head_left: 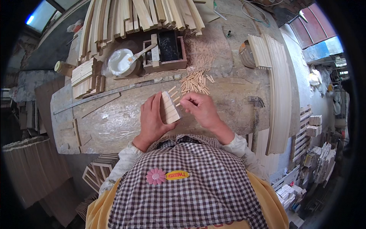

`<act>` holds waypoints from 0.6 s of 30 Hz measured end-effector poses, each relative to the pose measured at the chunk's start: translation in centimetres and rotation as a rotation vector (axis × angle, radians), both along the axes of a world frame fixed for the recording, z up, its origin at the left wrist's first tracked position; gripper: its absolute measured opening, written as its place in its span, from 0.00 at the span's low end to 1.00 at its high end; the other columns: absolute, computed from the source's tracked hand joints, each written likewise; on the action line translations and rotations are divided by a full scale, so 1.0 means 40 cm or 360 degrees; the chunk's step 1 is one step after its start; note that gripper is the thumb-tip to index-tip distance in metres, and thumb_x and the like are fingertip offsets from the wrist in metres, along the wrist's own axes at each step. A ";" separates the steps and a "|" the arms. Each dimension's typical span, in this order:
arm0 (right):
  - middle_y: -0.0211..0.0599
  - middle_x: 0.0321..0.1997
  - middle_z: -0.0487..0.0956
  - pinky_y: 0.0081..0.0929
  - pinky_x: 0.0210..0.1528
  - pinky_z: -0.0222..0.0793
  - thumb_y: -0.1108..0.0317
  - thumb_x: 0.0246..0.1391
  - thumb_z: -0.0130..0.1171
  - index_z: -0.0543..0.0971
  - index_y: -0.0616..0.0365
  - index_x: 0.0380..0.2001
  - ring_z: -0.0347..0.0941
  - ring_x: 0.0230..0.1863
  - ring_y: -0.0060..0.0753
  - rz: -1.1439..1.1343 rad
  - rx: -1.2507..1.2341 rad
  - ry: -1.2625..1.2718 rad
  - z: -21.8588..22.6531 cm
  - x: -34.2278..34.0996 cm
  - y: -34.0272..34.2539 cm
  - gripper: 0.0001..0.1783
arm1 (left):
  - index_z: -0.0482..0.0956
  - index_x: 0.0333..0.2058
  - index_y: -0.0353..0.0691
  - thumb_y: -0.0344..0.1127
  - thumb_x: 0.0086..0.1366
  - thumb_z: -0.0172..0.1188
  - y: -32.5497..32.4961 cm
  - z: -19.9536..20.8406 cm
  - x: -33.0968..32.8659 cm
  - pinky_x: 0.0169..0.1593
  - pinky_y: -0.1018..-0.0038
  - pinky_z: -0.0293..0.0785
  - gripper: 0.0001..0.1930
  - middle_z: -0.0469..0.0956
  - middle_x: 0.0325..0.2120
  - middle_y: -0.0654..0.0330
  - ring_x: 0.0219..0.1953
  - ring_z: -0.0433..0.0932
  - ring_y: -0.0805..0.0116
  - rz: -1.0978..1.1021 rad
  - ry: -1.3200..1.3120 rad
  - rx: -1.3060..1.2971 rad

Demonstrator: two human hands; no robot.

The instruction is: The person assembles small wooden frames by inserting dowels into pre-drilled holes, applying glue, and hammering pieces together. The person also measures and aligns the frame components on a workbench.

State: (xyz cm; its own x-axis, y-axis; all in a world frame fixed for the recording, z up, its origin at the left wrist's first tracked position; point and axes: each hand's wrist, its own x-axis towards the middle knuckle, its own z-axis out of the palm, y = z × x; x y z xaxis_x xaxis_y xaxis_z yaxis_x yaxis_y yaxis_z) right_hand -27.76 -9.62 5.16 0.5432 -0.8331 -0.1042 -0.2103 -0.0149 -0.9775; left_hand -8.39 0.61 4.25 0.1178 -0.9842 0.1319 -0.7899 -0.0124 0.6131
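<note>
My left hand point(151, 119) is wrapped round a small bundle of pale wooden pieces point(169, 110), lying side by side and held over the bench in front of my apron. Several short wooden dowels point(173, 93) stick out from the bundle's far right end. Close beside that end, my right hand point(203, 110) is closed in a pinch at a dowel point(178, 104); its fingertips partly hide the grip. Just beyond both hands lies a loose pile of similar dowels point(195, 83) on the bench.
A tub of white glue point(121, 62) with a brush point(143, 52) across it stands beside a dark-lined wooden box point(167, 65). Long wooden strips point(141, 13) are stacked at the back. A hammer point(256, 110) and wide boards point(281, 95) lie to the right.
</note>
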 end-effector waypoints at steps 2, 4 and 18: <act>0.32 0.26 0.82 0.23 0.29 0.72 0.65 0.64 0.65 0.83 0.63 0.35 0.76 0.25 0.19 -0.0001 -0.0019 0.0073 -0.004 0.005 0.011 0.11 | 0.60 0.69 0.35 0.48 0.39 0.82 0.004 -0.004 -0.004 0.64 0.55 0.62 0.60 0.69 0.59 0.45 0.61 0.69 0.45 -0.0014 -0.0054 -0.0031; 0.33 0.26 0.82 0.23 0.30 0.71 0.65 0.64 0.65 0.83 0.63 0.34 0.76 0.25 0.19 -0.0001 0.0022 0.0101 0.005 0.008 0.020 0.11 | 0.60 0.69 0.35 0.48 0.39 0.82 0.008 -0.008 -0.009 0.64 0.55 0.61 0.60 0.69 0.59 0.45 0.61 0.69 0.46 -0.0018 -0.0071 -0.0014; 0.50 0.31 0.82 0.44 0.39 0.77 0.75 0.51 0.68 0.75 0.63 0.37 0.82 0.36 0.53 -0.0398 -0.0500 0.0916 -0.399 -0.177 -0.186 0.13 | 0.59 0.70 0.35 0.50 0.40 0.83 0.006 -0.053 0.021 0.65 0.54 0.64 0.60 0.67 0.61 0.45 0.61 0.68 0.45 0.0075 -0.0010 0.0228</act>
